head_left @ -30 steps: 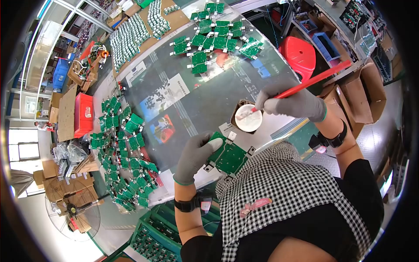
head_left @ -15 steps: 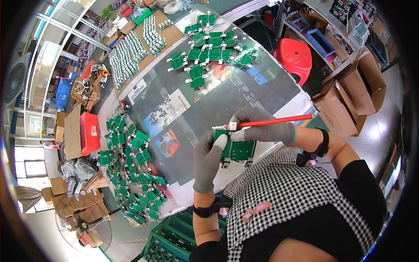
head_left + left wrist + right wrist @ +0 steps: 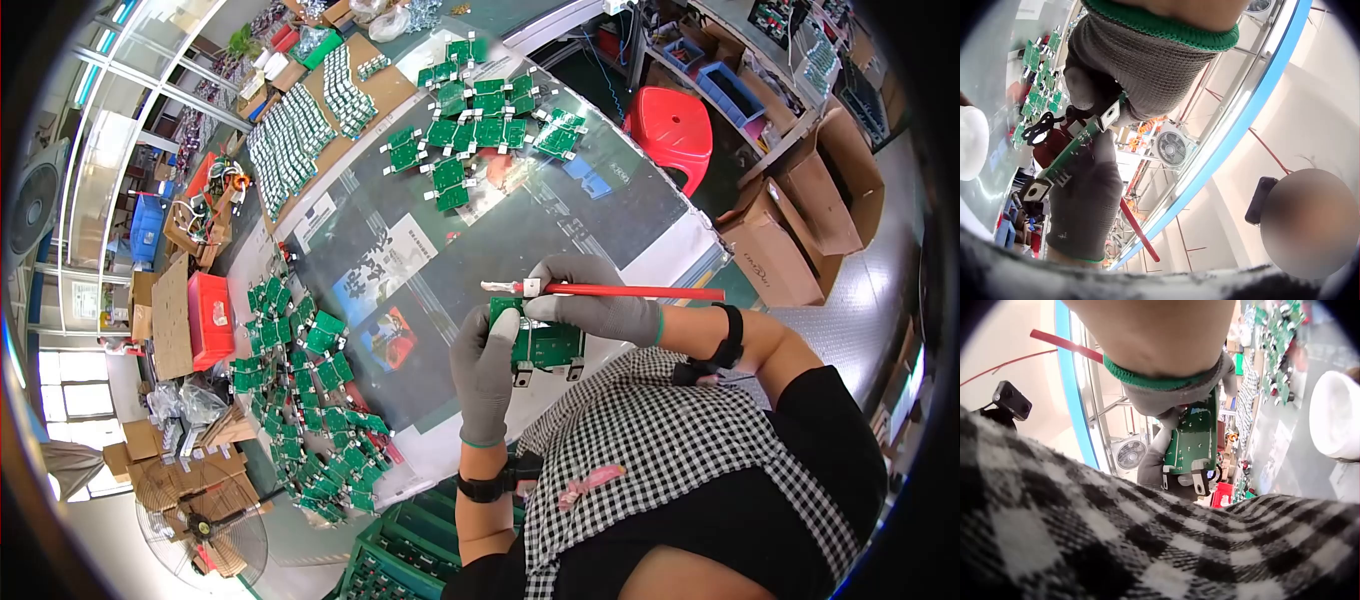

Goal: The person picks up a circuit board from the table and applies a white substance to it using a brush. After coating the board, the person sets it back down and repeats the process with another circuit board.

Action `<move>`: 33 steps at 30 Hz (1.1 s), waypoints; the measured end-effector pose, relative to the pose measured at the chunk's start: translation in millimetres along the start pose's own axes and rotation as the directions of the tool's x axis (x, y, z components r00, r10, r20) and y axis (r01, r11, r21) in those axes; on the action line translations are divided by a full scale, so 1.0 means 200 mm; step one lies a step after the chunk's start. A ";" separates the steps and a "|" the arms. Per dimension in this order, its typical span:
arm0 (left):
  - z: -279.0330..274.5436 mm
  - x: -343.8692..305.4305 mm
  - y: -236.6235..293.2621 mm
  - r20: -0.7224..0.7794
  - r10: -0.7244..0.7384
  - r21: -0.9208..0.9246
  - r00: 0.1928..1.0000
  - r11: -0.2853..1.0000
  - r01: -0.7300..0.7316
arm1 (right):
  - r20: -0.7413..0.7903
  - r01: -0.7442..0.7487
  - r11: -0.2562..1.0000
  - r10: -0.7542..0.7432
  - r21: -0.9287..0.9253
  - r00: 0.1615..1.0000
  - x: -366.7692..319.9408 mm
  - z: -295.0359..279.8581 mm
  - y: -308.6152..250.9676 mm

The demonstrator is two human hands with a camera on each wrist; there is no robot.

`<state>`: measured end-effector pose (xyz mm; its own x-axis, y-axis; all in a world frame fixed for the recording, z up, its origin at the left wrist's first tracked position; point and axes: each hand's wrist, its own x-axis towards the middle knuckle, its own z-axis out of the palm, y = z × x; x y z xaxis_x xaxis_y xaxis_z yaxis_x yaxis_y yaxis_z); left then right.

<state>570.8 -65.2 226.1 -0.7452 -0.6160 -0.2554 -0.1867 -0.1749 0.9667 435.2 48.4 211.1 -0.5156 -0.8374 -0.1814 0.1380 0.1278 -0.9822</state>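
Observation:
My gloved left hand (image 3: 482,375) grips a green circuit board (image 3: 550,348) by its left side, thumb on the face. The board is held up over the table's near edge, with metal tabs at its corners. In my gloved right hand (image 3: 592,305) is a brush with a long red handle (image 3: 640,292), lying almost level. Its white-coated tip (image 3: 500,287) sticks out past the board's upper left corner, beside a metal tab (image 3: 532,287). The right thumb overlaps the board's top edge. A white round tub (image 3: 1335,415) shows in the right wrist view; the hands hide it from the head view.
Many circuit boards (image 3: 325,335) cover the table's left side, and another group (image 3: 480,130) lies at the far end. Rows of small parts (image 3: 290,150) sit on cardboard at the back left. A red stool (image 3: 670,130) and cardboard boxes (image 3: 770,250) stand to the right.
My right hand has brought the brush from the white tub over to the board's upper edge, turning it nearly level. The left hand has tilted the board and shifted it slightly right.

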 end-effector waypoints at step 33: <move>-0.14 0.07 0.11 0.177 -0.205 0.141 0.963 0.973 0.181 | 0.212 0.084 0.968 -0.033 -0.235 0.977 -0.04 -0.30 -0.48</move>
<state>574.6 -99.0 242.6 -0.7923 -0.4214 -0.4413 -0.4070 -0.1738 0.8967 374.6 74.1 304.5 -0.3292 -0.9347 -0.1342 -0.1084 0.1786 -0.9779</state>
